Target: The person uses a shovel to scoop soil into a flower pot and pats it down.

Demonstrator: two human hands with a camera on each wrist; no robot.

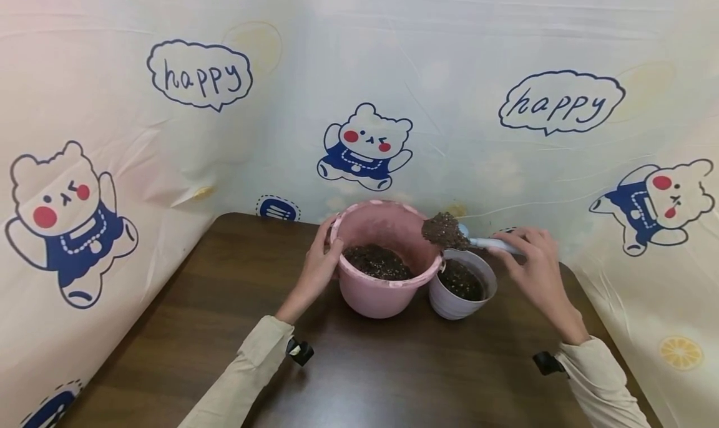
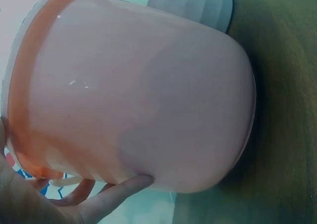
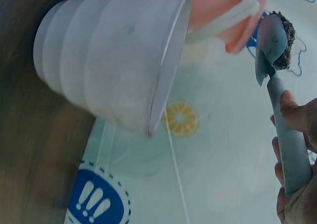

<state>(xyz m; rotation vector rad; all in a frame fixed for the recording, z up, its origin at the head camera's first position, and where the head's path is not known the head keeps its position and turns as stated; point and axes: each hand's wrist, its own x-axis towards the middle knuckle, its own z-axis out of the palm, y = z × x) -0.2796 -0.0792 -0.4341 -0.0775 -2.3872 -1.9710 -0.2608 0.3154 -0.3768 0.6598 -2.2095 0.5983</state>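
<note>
A pink bucket (image 1: pixel 379 300) stands on the table with dark soil (image 1: pixel 377 262) inside. My left hand (image 1: pixel 320 262) holds it at the left rim, and in the left wrist view the fingers (image 2: pixel 119 194) lie along its outer wall. The right hand (image 1: pixel 533 262) grips the handle of a light blue trowel (image 1: pixel 494 244). Heaped on the trowel's blade is a load of soil (image 1: pixel 445 230), raised over the bucket's right rim and the small pot. That white ribbed pot (image 3: pixel 114 55) touches or nearly touches the bucket's right side and also contains soil (image 1: pixel 462 281).
The dark wooden table (image 1: pixel 382 365) reaches back to a printed cloth (image 1: pixel 460 72) with cartoon bears, which hangs behind and at both sides. A white bucket handle (image 3: pixel 228 21) hangs beside the pot in the right wrist view.
</note>
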